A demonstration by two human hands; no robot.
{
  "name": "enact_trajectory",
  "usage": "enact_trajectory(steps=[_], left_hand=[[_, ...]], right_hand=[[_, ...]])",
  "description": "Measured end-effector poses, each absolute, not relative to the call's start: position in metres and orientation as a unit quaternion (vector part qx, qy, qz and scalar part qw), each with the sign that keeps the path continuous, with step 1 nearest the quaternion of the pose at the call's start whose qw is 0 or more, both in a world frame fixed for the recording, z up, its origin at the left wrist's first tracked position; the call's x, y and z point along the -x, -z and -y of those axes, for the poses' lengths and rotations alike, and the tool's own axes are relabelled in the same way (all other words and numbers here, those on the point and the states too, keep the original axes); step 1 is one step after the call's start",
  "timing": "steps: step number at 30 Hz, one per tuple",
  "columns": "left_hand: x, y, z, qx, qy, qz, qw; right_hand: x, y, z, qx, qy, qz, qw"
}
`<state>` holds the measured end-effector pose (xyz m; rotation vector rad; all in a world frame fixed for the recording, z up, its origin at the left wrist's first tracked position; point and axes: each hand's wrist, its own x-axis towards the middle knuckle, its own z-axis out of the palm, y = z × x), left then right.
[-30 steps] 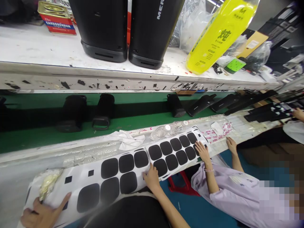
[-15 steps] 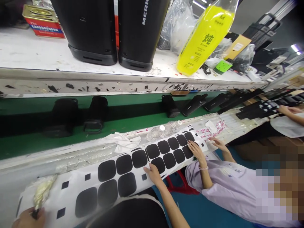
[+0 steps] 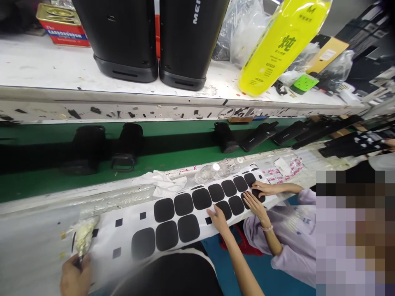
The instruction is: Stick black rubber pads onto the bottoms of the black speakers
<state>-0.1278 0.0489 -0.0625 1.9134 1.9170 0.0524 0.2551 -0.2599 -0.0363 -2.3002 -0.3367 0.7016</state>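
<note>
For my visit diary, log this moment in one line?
Left hand: gripping dark-handled tool with cream head | Right hand: on white sheeting bearing black rounded squares

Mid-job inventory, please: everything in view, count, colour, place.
Printed sheet: count unclear, white with black patches, bench
Brush-like tool: 1, cream head, left grip
Cloth: 1, white, behind sheet
Clear bottles: 2, white-capped, behind sheet
Bench: 1, whitish, below shelf
Shelf: 1, white, across top
Cases: 2, black, shelf
Tin: 1, red-gold, shelf left
Tall bottle: 1, yellow, shelf
Block: 1, green, shelf right
Box: 1, yellow, shelf right
Bags: several, clear, shelf
Housings: at least five, black, green surface
Co-workers: 2, one lavender-topped, right
Left grip: 1, bare, on tool
Right grip: 1, bare, on sheet
</note>
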Motion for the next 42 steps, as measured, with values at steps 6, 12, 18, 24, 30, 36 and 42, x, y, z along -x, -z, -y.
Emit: enact_trajectory(steps=[6,12,18,24,30,36,42], left_hand=[[0.109,0.054,-0.044,-0.715,-0.021,-0.657,0.238],[0.078,0.046,-0.027,-0.793,-0.064,-0.585,0.156],[0.036,0.072,0.015,-0.899,0.067,-0.382,0.206],[0.015,0.081,0.035,-0.889,0.183,-0.392,0.151],[0.01,0.069,0.031,-0.878,0.25,-0.385,0.134],[0.007,0.062,0.03,-0.875,0.274,-0.377,0.13],[0.007,0.061,0.031,-0.875,0.276,-0.379,0.118]], right_hand=[[-0.226,0.027,0.226,0.936,-0.174,0.106,0.287],[-0.177,0.006,0.18,0.881,-0.308,0.251,0.257],[-0.15,0.004,0.144,0.842,-0.425,0.307,0.129],[-0.141,-0.004,0.13,0.848,-0.426,0.311,0.052],[-0.141,-0.001,0.133,0.838,-0.436,0.326,0.04],[-0.15,0.002,0.135,0.831,-0.446,0.329,0.046],[-0.14,0.0,0.138,0.814,-0.454,0.361,0.035]])
